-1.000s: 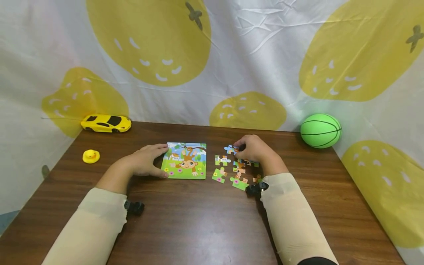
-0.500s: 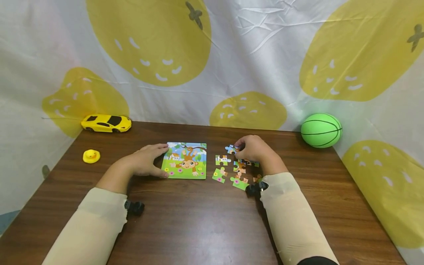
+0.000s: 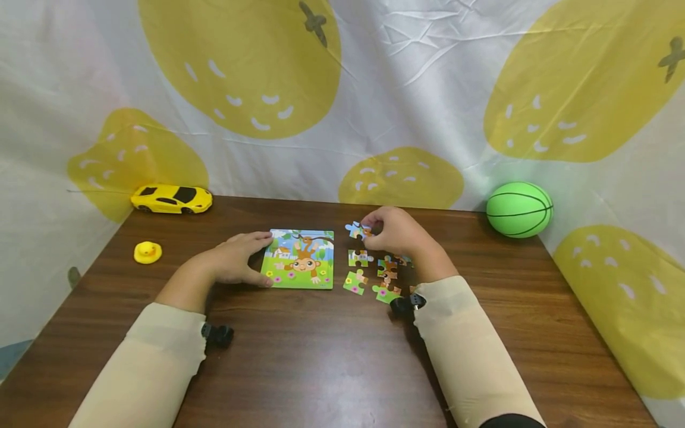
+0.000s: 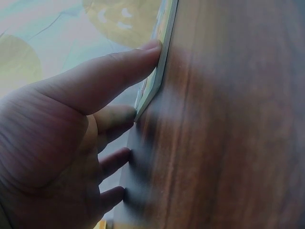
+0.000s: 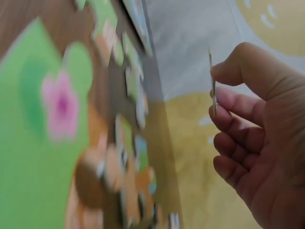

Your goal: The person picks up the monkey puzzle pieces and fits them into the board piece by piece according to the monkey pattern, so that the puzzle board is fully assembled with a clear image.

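Note:
In the head view my left hand (image 3: 235, 259) holds the left side of a square puzzle board (image 3: 298, 260), printed with a cartoon monkey. Its thumb is at the near corner and its forefinger at the far one. The left wrist view shows the thumb (image 4: 138, 62) on the board's edge (image 4: 167, 52), the other fingers spread below. To the right, my right hand (image 3: 396, 233) pinches a blue puzzle piece (image 3: 355, 230) between thumb and fingertips. In the right wrist view that piece (image 5: 213, 90) appears edge-on, raised off the table. Several loose puzzle pieces (image 3: 387, 268) lie below this hand, some partly hidden by the wrist.
A yellow toy car (image 3: 172, 199) and a yellow rubber duck (image 3: 147, 252) are at the left of the wooden table (image 3: 321, 368). At the back right sits a green ball (image 3: 519, 210). A patterned cloth (image 3: 374, 107) encloses the back and sides.
My right hand has lifted the blue puzzle piece from among the loose ones and moved it left and away from me. My left hand and the puzzle board stay in place.

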`<state>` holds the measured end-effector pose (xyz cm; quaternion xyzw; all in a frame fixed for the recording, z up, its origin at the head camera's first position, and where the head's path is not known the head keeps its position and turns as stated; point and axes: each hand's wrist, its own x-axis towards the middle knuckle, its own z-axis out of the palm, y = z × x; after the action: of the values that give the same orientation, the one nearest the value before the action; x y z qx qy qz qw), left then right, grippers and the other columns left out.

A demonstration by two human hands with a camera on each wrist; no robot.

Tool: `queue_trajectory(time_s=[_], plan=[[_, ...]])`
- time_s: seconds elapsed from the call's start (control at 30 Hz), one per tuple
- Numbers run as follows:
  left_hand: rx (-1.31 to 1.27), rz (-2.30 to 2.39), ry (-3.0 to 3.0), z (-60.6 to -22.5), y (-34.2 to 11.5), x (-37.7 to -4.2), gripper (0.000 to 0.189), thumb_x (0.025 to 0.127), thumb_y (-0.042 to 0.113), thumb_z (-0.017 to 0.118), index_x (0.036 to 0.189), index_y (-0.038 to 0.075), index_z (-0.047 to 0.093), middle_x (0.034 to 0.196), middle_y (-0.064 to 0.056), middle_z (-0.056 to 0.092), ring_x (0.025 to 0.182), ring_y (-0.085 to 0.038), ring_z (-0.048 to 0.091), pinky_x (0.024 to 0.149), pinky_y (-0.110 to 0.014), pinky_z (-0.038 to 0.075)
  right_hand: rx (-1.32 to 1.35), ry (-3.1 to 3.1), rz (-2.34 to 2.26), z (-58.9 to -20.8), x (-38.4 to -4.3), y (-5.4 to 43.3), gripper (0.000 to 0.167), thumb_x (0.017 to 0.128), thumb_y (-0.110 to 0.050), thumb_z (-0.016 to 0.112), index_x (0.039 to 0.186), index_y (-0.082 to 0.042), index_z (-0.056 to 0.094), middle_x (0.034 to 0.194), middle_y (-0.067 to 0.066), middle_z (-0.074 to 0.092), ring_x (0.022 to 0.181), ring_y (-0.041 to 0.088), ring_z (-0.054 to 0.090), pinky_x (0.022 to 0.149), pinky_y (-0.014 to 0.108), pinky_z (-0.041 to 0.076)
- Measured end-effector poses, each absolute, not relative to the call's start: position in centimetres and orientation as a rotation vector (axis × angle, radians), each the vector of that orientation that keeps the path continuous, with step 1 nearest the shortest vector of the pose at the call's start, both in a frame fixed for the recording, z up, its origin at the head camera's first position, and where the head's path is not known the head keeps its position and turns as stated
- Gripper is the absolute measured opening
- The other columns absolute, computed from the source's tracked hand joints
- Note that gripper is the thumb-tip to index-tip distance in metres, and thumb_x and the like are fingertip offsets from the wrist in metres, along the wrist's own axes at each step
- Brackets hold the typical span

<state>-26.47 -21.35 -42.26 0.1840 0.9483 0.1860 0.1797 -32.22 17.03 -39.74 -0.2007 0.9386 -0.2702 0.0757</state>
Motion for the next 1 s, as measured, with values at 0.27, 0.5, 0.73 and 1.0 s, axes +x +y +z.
queue_trajectory(time_s=[0.27,0.5,0.73,1.0], plan=[[0.522,0.52,2.681,-42.4,-21.4,-26.5,0.112,0.085,0.063,0.084,0.171,0.016,0.029,0.18,-0.012,0.022,0.164,-0.048,0.019,0.127,-0.076,0.022,-0.712,2.765,-0.867,-38.7,-32.5,13.5,0.045,0.083,-0.024,0.074,0.126,-0.017,0.075,0.126,-0.002,0.073,0.115,0.02,0.065,0.102,0.043,0.056],[0.518,0.521,2.681,-42.6,-21.4,-26.7,0.112,0.085,0.062,0.084,0.171,0.016,0.029,0.18,-0.011,0.021,0.165,-0.047,0.018,0.128,-0.074,0.022,-0.792,2.673,-0.905,-38.9,-33.2,10.0,0.047,0.086,-0.023,0.076,0.132,-0.017,0.074,0.129,-0.002,0.074,0.121,0.018,0.068,0.104,0.042,0.057],[0.522,0.533,2.677,-42.5,-21.4,-26.8,0.111,0.086,0.061,0.084,0.171,0.014,0.03,0.18,-0.011,0.023,0.165,-0.046,0.02,0.129,-0.073,0.022,-0.842,2.595,-0.884,-40.2,-34.1,7.2,0.047,0.087,-0.022,0.078,0.133,-0.016,0.075,0.134,-0.001,0.075,0.124,0.019,0.069,0.106,0.042,0.057],[0.507,0.541,2.673,-42.5,-21.5,-26.7,0.112,0.086,0.061,0.084,0.171,0.015,0.029,0.18,-0.01,0.022,0.165,-0.045,0.019,0.128,-0.073,0.023,-0.805,2.587,-0.784,-41.4,-34.7,5.5,0.047,0.088,-0.025,0.081,0.134,-0.016,0.074,0.132,-0.001,0.074,0.126,0.021,0.067,0.11,0.044,0.055]])
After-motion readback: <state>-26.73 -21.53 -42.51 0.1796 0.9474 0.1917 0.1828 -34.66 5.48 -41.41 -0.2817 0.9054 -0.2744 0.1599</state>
